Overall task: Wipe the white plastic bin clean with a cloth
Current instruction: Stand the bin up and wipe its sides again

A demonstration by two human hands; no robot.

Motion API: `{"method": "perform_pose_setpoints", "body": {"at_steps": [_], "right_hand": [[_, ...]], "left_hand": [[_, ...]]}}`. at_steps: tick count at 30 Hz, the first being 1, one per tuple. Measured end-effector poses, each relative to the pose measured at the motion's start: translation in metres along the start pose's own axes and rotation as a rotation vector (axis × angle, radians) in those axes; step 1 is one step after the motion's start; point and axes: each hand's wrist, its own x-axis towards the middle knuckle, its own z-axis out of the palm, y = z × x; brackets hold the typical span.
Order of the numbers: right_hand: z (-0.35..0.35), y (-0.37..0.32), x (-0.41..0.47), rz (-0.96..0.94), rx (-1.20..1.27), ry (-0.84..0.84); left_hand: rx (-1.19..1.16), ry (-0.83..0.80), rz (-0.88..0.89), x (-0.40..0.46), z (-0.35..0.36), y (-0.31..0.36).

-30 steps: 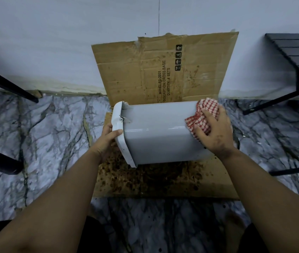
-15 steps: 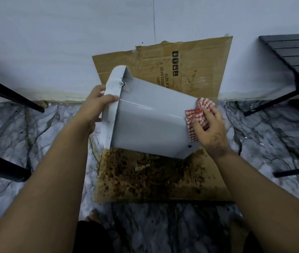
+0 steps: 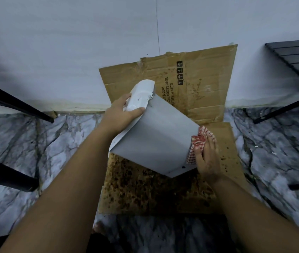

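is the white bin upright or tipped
Tipped: the white bin slants, rim end raised in the left hand, base low by the right hand pressing the cloth.

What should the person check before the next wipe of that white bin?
1. Left hand grips the rim of the white bin: ok.
2. Right hand presses the checked cloth on the bin's base: ok.
3. Bin tilted, bottom corner over the cardboard: ok.
4. Side facing the camera free of marks: not ok, dark specks near the bottom.
5. Inside clean: cannot tell.
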Motion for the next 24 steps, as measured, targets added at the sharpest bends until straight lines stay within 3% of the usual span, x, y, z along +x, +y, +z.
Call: {"method": "perform_pose_setpoints", "body": {"at_steps": [3,12,16,24], "right_hand": [[0.003,-0.027,0.012,-0.114,-0.155,0.005],[0.038,-0.172,0.052,-0.443,-0.162,-0.014],[0.035,-0.139,0.049,-0.446,-0.181,0.004],[0.007,0.005,0.035,-0.201,-0.123,-0.032]], "left_hand": [[-0.011,0.029,-0.044,0.006,-0.003,-0.003],[-0.021,0.043,-0.093,0.018,-0.001,0.000],[-0.043,0.005,-0.105,0.020,-0.001,-0.002],[0.012,-0.039,-0.148,0.036,0.014,0.014]]}}
